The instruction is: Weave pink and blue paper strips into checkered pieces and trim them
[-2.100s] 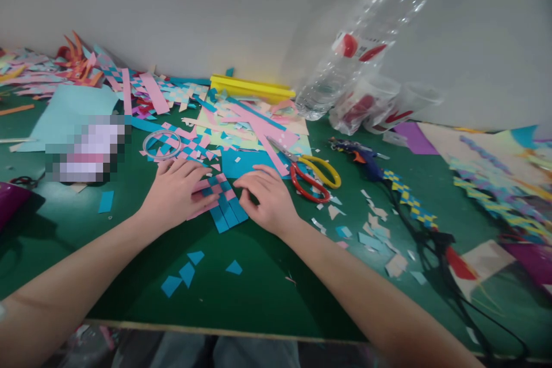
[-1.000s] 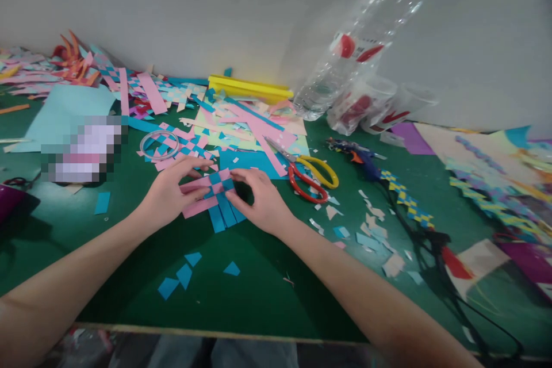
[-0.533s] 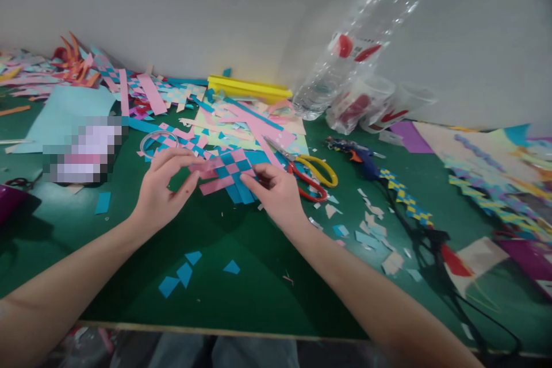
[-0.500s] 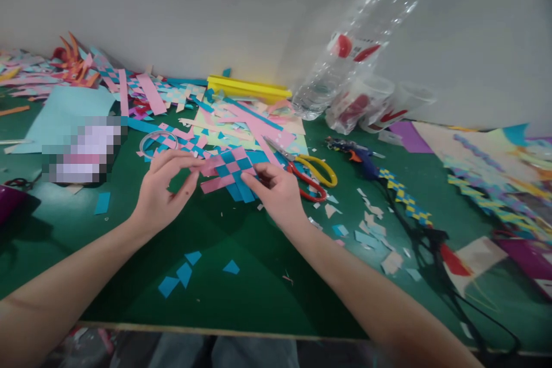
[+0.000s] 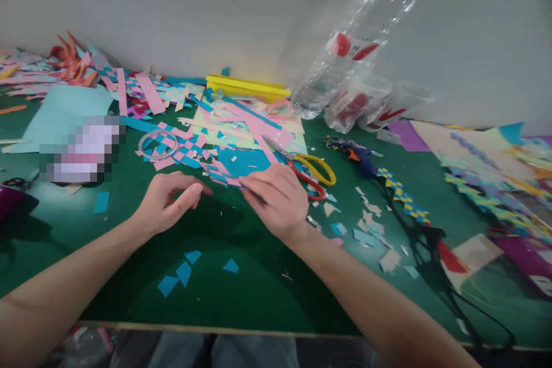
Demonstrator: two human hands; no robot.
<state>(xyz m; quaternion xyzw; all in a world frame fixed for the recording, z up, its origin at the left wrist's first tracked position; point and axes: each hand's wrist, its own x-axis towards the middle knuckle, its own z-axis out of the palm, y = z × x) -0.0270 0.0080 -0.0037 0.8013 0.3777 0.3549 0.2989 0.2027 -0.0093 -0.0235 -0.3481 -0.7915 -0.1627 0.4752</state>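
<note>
My right hand (image 5: 278, 198) pinches the end of a woven blue and pink paper strip piece (image 5: 222, 175) between thumb and fingers. The piece is tilted almost edge-on, so little of its checkered face shows. Just left of it is my left hand (image 5: 170, 201), its fingers loosely bent and apart, with nothing visible in them. Behind my right hand lies a blue paper sheet (image 5: 241, 161). Scissors with one yellow and one red handle (image 5: 317, 168) rest right beside that hand. A clear tape roll (image 5: 157, 145) lies beyond my left hand, on cut scraps.
Several blue paper bits (image 5: 184, 273) lie near the front edge of the green table (image 5: 259, 310). A tall clear bottle (image 5: 345, 52) and plastic cups (image 5: 360, 100) stand at the wall. A glue gun (image 5: 360, 161) with its cord lies to the right. A blurred phone (image 5: 81, 152) is at left.
My left hand has let go of the woven paper and moved slightly down from it. My right hand has turned the piece from face-on to nearly edge-on.
</note>
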